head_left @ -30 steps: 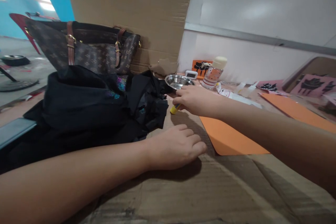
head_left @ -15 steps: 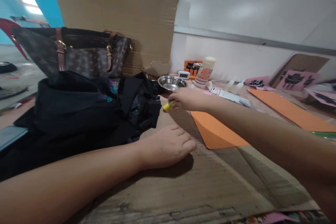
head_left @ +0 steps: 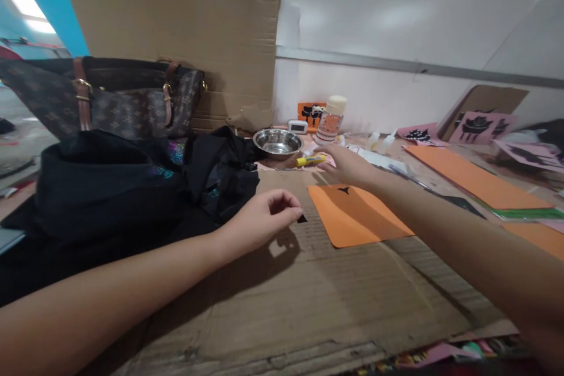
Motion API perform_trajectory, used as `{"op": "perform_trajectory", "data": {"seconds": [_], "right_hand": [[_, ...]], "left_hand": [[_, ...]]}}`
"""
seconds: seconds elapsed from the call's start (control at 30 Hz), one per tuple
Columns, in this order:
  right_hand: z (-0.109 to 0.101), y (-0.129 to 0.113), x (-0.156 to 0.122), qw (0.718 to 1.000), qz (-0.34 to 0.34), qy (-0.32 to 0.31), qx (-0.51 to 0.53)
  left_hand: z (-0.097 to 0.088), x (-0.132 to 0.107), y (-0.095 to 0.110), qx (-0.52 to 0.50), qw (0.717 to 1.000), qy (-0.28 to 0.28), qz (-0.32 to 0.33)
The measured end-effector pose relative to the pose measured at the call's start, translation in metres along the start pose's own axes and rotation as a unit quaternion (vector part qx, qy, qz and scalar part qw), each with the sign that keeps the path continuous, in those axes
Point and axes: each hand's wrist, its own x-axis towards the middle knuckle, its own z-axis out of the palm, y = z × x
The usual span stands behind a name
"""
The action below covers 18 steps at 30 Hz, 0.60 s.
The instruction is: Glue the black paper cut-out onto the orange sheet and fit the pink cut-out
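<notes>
My left hand [head_left: 271,211] is above the cardboard sheet [head_left: 282,317], thumb and finger pinched on a small black paper cutout [head_left: 302,219]. Farther back, my right hand [head_left: 339,163] has its fingers around one end of a yellow glue stick [head_left: 308,160], close to the table surface. Between my hands lies an orange paper sheet [head_left: 361,220], with a small pointed black shape [head_left: 343,190] near its far edge. My right forearm covers part of this sheet.
A metal bowl [head_left: 278,142] stands behind the cardboard, beside a white timer [head_left: 297,127] and a bottle [head_left: 332,118]. Black cloth [head_left: 110,188] and a brown handbag [head_left: 132,100] take up the left. More orange paper [head_left: 476,179] and a pen [head_left: 409,177] lie right.
My right hand has moved right with the glue stick, away from the black cloth. My left hand has turned and lifted, now showing a black cutout in its pinch. The view has shifted right.
</notes>
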Motion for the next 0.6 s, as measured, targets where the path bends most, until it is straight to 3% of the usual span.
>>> {"op": "perform_trajectory", "data": {"seconds": [0.17,0.3,0.43,0.6], "right_hand": [[-0.022,0.005,-0.101,0.999,0.015,-0.037,-0.01],[-0.021,0.027,-0.16,0.99,0.078,-0.12,-0.013],[-0.014,0.024,-0.18,0.978,0.1,-0.183,-0.019],[-0.025,-0.034,-0.183,0.962,0.082,-0.261,-0.003]], "left_hand": [[-0.005,0.007,-0.005,-0.105,0.99,0.01,-0.09],[-0.003,0.007,-0.01,-0.146,0.982,0.007,-0.117],[-0.002,0.007,-0.011,-0.156,0.979,0.007,-0.129],[0.0,0.006,-0.01,-0.165,0.976,0.01,-0.142]]}}
